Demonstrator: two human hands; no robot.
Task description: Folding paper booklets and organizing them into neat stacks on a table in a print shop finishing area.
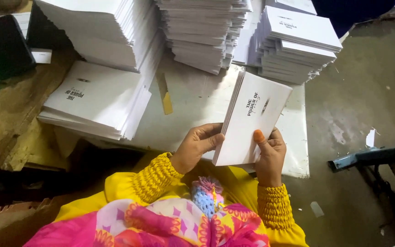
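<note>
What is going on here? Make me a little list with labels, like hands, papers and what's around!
left hand: grips the left edge of the white booklet bundle
right hand: holds the bundle's lower right, thumb on the cover
bundle: tilted, printed cover facing up
nearby: low booklet stack at left, tall stacks behind
surface: white sheet under the stacks
sleeves: yellow, gathered

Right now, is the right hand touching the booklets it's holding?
Touching. The head view shows the right hand with its thumb pressed on the booklets' white cover.
</note>
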